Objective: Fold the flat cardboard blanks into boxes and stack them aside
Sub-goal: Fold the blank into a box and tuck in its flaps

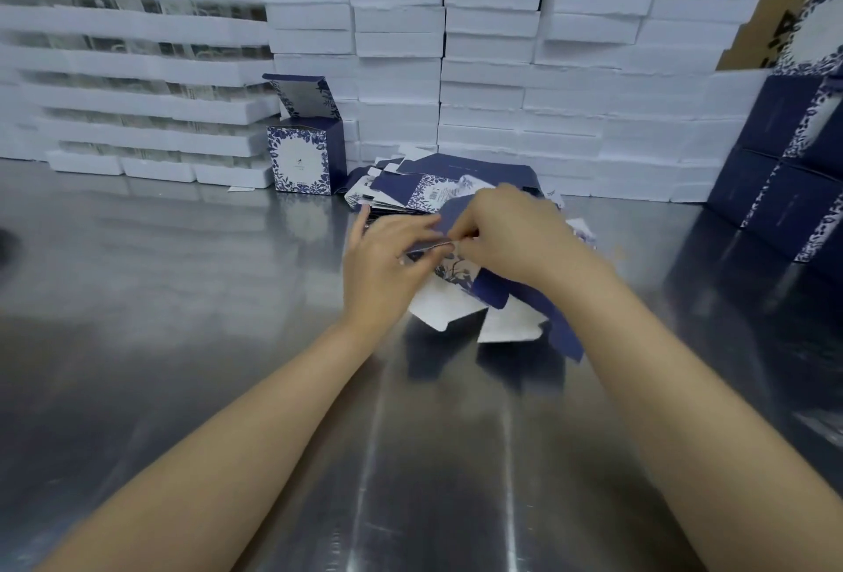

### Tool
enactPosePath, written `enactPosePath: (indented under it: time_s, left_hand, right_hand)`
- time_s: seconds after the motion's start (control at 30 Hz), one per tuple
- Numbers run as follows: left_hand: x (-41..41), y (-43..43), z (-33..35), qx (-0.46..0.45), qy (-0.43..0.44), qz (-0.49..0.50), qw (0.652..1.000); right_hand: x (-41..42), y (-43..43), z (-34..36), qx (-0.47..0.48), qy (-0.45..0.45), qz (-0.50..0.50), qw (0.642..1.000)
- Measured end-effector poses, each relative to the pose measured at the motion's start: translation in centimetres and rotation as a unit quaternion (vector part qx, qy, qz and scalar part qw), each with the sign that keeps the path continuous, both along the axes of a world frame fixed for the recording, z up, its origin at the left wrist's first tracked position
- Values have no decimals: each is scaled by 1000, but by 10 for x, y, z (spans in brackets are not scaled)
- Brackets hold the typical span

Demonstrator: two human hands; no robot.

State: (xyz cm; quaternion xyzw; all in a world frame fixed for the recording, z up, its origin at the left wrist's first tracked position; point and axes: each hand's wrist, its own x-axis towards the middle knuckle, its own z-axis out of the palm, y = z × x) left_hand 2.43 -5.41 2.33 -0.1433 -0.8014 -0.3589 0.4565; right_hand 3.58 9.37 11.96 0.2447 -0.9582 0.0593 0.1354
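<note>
A shiny metal table [182, 298] fills the near and middle ground; its near edge is cut off by the bottom of the view. Along its far side runs a wall of white foam trays [502, 69]. Those on the far left seem to have something clear between the layers, too blurred to identify. Behind the wall, brown cartons [784, 15] show only as strips at the top and right, and their printing is cut off.

On the far right a stack of folded boxes [784, 170], dark blue with white leaf-patterned faces, runs out of view, so its full extent cannot be told. Left of centre, just in front of the foam, one folded box [303, 161] stands upright with its lid flap raised.

Right of it, a pile of flat blanks [410, 188] lies fanned on the table, its near part hidden behind the hands. In front of the pile is the blank [460, 288] being worked. It is partly opened, its white inner flaps point toward the near side, and it appears lifted just off the table. Much of it is covered by the hands.

The left hand [383, 266] grips the blank's left side with curled fingers. The right hand [511, 234] pinches a thin edge of it at the top. The two sets of fingertips meet there, smeared by motion, so exactly which panel each holds is hard to make out.
</note>
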Motion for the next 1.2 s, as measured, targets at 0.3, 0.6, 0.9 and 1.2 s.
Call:
enactPosePath:
  time_s: [0.3,0.6,0.9,1.2]
  left_hand:
    - [4,-11,5,209,19,-111,971]
    - [-3,1,-22,218,-271,-238,907]
    - [-5,-7,-18,234,-321,-205,895]
    - [-7,-11,-11,479,-272,-143,822]
  right_hand:
    - [-8,27,18,-618,282,-8,734]
    - [-32,6,-60,-706,207,-36,676]
    - [-51,21,-106,-617,82,-63,780]
    - [-49,11,-116,-647,-18,55,760]
